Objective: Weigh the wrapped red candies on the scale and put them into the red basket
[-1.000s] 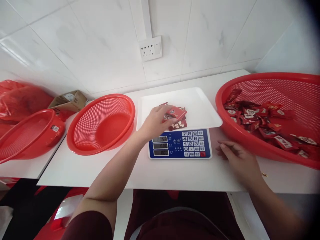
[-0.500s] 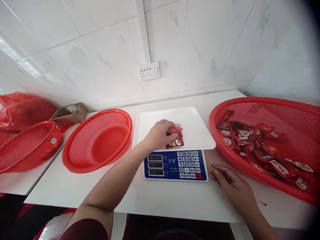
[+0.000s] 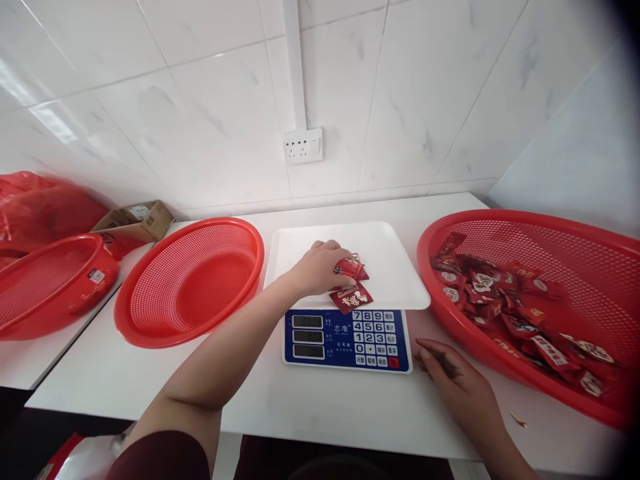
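Note:
My left hand is closed around several small red snack packets over the white tray of a digital scale. One dark red packet with white lettering lies below my fingers near the tray's front edge. The fingers partly cover the bunch, so how many packets are in the grasp is hidden. Beside the right edge of the scale's blue keypad panel, my right hand rests low by the table, loosely curled with the fingers apart and nothing in it.
At right, a large red basket holds many red packets. Another red basket stands left of the scale. Farther left are a third red basket, a cardboard box and a red bag. A small gold scrap lies at right.
My left hand stays on the packets over the tray, and more of the lower packet shows beneath its fingers. The whole view has shifted slightly. My right hand remains beside the scale.

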`<state>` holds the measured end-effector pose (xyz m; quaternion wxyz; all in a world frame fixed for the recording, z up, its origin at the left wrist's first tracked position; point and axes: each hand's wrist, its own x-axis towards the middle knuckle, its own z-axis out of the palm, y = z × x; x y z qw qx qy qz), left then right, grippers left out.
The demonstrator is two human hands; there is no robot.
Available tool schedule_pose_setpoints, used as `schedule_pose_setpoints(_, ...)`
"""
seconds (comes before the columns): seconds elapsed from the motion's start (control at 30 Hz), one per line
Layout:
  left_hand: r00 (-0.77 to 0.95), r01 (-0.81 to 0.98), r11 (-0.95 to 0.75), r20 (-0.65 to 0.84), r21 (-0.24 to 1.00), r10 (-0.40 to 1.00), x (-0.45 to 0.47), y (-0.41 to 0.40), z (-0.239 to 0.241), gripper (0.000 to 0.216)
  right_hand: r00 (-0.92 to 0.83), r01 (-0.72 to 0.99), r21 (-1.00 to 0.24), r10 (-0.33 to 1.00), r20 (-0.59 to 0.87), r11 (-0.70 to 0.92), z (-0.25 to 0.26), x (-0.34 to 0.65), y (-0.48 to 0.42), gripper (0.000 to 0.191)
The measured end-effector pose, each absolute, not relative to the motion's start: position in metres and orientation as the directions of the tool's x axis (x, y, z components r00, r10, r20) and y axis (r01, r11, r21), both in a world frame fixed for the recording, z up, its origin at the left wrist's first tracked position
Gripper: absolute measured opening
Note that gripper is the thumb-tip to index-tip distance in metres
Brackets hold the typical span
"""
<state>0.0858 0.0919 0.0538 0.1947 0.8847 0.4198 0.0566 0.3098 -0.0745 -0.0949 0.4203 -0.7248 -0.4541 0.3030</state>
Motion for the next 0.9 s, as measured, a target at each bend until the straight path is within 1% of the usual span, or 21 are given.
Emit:
schedule_pose_setpoints(0.07,0.66,0.698,-0.578,-0.068,0.422,0.748,0.084,0.096,0.054,0.048,0.4,0.413,-0.884,0.916,-0.04,-0.218,-0.097,0.31,-0.075,0.04)
schedule_pose_setpoints(0.17,0.67,0.672,-0.586,-0.034,0.453,0.742,0.079,0.102,0.055,0.044,0.403,0.421,-0.879,0.914,-0.038,-0.222,-0.099,0.311,-0.075,0.039)
schedule_pose_setpoints(0.27,0.659,0.682,-0.587,-0.019,0.437,0.752,0.076,0.106,0.058,0.044,0.404,0.407,-0.884,0.913,-0.051,-0.229,-0.098,0.31,-0.075,0.038)
schedule_pose_setpoints(0.4,0.654,0.698,-0.583,-0.037,0.416,0.756,0.076,0.105,0.064,0.032,0.4,0.409,-0.883,0.915,-0.053,-0.229,-0.097,0.309,-0.075,0.039)
schedule_pose_setpoints(0.5,0.552,0.721,-0.513,0.061,0.465,0.831,0.069,0.101,0.072,0.026,0.397,0.42,-0.876,0.916,-0.057,-0.237,-0.097,0.31,-0.074,0.041)
schedule_pose_setpoints(0.6,0.385,0.739,-0.455,0.243,0.498,0.891,0.046,0.093,0.083,0.023,0.395,0.432,-0.869,0.917,-0.058,-0.241,-0.098,0.311,-0.075,0.041)
schedule_pose_setpoints(0.67,0.262,0.785,-0.415,0.36,0.46,0.895,0.021,0.087,0.089,0.022,0.387,0.437,-0.869,0.921,-0.052,-0.233,-0.099,0.311,-0.075,0.041)
schedule_pose_setpoints(0.73,0.145,0.859,-0.33,0.432,0.392,0.89,-0.007,0.08,0.092,0.021,0.377,0.447,-0.867,0.925,-0.042,-0.221,-0.099,0.312,-0.075,0.04)
schedule_pose_setpoints(0.83,0.032,0.95,-0.159,0.423,0.269,0.906,-0.041,0.071,0.089,0.024,0.362,0.466,-0.854,0.931,-0.052,-0.229,-0.1,0.314,-0.074,0.04)
schedule_pose_setpoints(0.9,0.036,0.977,-0.115,0.393,0.18,0.919,-0.049,0.065,0.083,0.026,0.359,0.48,-0.845,0.932,-0.057,-0.237,-0.102,0.314,-0.073,0.04)
